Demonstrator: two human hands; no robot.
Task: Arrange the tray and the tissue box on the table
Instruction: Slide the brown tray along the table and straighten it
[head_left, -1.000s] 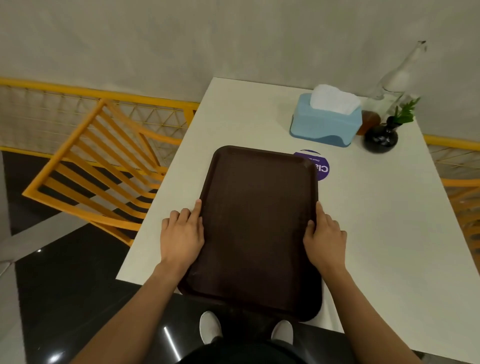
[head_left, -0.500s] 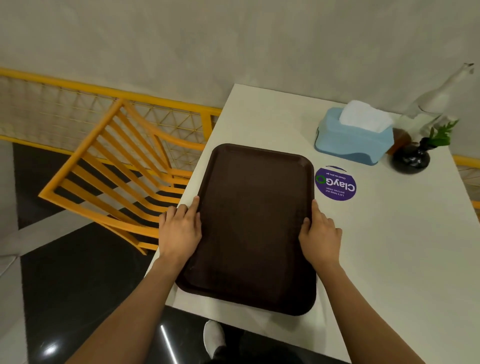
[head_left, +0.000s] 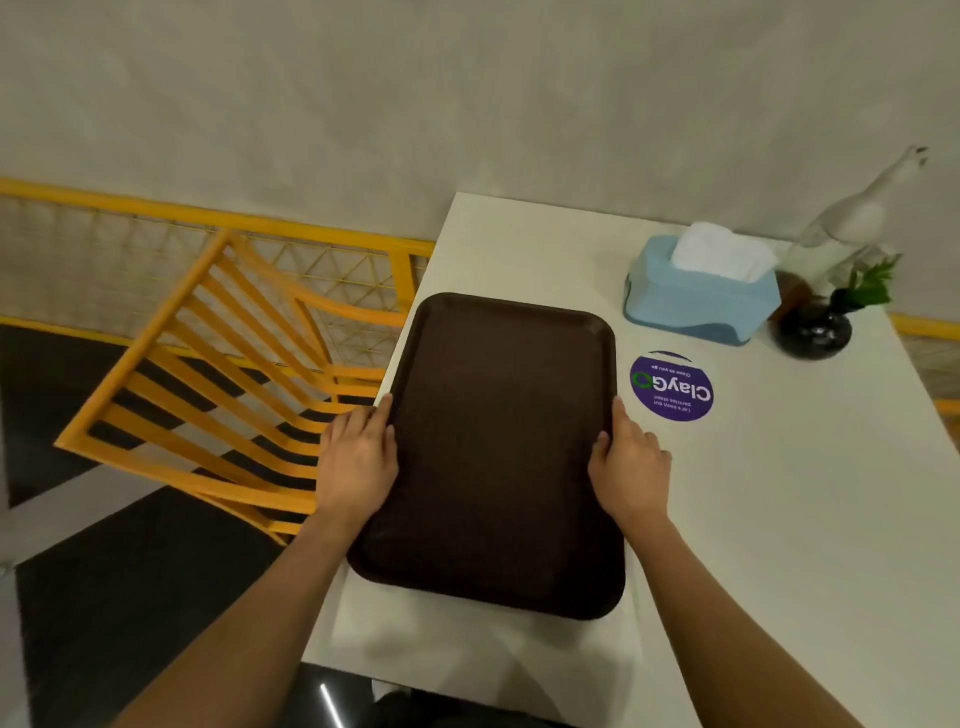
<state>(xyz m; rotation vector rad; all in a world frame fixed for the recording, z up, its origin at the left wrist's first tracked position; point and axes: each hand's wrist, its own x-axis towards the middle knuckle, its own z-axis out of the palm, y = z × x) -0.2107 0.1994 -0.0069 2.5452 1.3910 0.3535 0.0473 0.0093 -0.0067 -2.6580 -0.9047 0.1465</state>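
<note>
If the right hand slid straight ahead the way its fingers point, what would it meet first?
The right hand points up the tray edge toward the far side; beyond it lies bare table, then probably the blue tissue box, passing left of the purple sticker.

I'm looking at a café or canteen dining area: a white table (head_left: 779, 519) carries a round purple "ClayGo" clean-as-you-go sticker (head_left: 671, 387), a brown serving tray (head_left: 498, 452), a blue tissue box (head_left: 701, 293) and a small dark vase (head_left: 813, 325) with a sprig, beside a yellow slatted chair (head_left: 223, 374).
</note>
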